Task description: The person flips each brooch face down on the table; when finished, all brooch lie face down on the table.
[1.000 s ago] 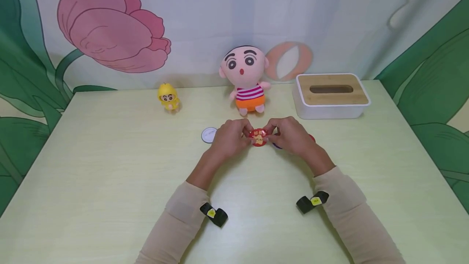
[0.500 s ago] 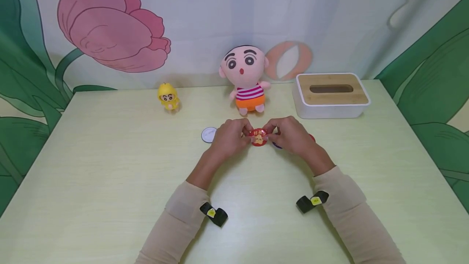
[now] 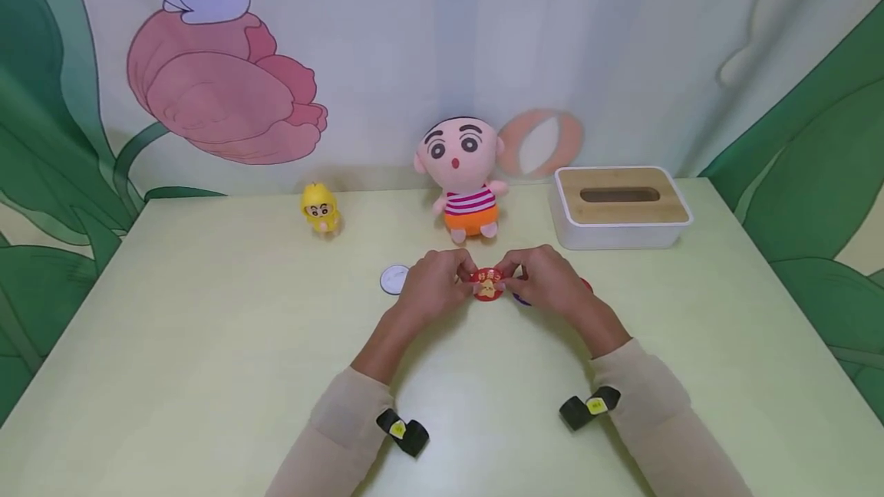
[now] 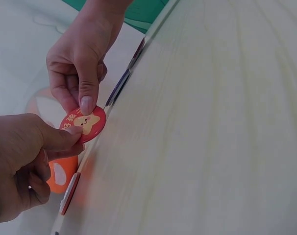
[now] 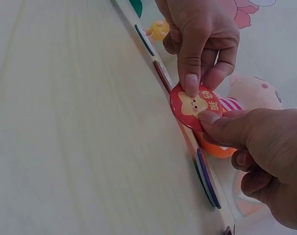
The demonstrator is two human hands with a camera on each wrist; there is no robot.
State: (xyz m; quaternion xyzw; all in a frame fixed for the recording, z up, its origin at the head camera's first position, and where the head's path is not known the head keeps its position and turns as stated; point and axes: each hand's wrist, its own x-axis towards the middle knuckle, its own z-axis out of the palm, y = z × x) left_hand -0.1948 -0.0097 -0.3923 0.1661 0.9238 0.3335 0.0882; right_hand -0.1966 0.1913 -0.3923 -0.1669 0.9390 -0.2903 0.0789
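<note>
A round red badge (image 3: 487,284) with a smiling yellow star and yellow characters is held between both hands, its printed face turned up toward the head camera. My left hand (image 3: 437,282) pinches its left edge, thumb on the printed face. On the opposite edge my right hand (image 3: 542,278) pinches in the same way, as the right wrist view shows with the badge (image 5: 185,105) above the tabletop. Left of the hands lies a white disc (image 3: 394,280). A purple-edged disc (image 3: 522,300) and a red one (image 3: 588,285) show partly from behind the right hand.
Behind the hands sits a plush doll (image 3: 471,209) in a striped top and orange shorts. A small yellow-hooded figure (image 3: 321,209) stands at the back left, and a white tissue box (image 3: 621,232) with a wooden lid at the back right. A printed curtain (image 3: 373,60) hangs behind the table.
The head view has tilted up slightly, so everything sits lower in it. Both hands keep their pinch on the badge, with little movement over the table.
</note>
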